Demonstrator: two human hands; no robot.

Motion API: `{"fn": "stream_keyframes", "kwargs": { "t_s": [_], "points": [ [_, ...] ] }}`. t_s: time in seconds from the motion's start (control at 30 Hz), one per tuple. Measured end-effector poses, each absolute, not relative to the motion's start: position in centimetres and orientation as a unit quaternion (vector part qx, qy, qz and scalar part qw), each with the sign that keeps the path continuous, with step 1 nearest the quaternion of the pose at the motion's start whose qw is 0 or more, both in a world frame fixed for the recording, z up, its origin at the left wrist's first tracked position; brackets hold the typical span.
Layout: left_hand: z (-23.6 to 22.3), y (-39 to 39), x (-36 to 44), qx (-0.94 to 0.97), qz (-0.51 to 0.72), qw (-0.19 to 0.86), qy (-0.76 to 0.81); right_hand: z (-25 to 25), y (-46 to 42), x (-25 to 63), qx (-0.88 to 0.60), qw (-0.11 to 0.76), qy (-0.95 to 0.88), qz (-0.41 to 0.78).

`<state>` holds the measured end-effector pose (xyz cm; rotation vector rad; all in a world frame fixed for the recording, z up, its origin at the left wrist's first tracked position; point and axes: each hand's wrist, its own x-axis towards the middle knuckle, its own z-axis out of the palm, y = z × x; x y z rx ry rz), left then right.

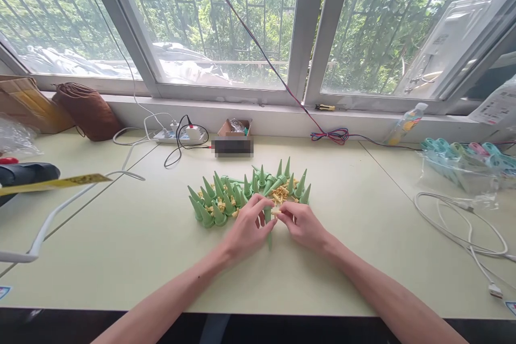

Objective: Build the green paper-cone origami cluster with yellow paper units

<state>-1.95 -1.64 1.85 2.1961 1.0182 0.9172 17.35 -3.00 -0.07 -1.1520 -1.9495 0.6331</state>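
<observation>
A cluster of several green cone-shaped spikes (220, 201) stands on the pale green table (121, 236), with small yellow pieces (282, 193) scattered among them. My left hand (246, 228) is closed around one green spike (269, 228) that points toward me. My right hand (304, 224) pinches a small yellow piece (276, 213) against the wide end of that spike. Both hands sit just in front of the cluster.
A power strip (179, 134) with cables and a small cardboard box (234, 128) lie near the window sill. A brown pouch (86, 110) is back left, a white cable (463, 220) and a bag of coloured clips (463, 164) at right, a bottle (405, 123) behind.
</observation>
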Motion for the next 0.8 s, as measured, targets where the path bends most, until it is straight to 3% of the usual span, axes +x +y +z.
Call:
{"fn": "stream_keyframes", "kwargs": {
  "t_s": [0.8],
  "points": [
    [1.85, -1.68, -1.85, 0.813, 0.355, 0.265, 0.378, 0.39, -3.13, 17.07, -0.456, 0.413, -0.743, 0.265]
  ]
}}
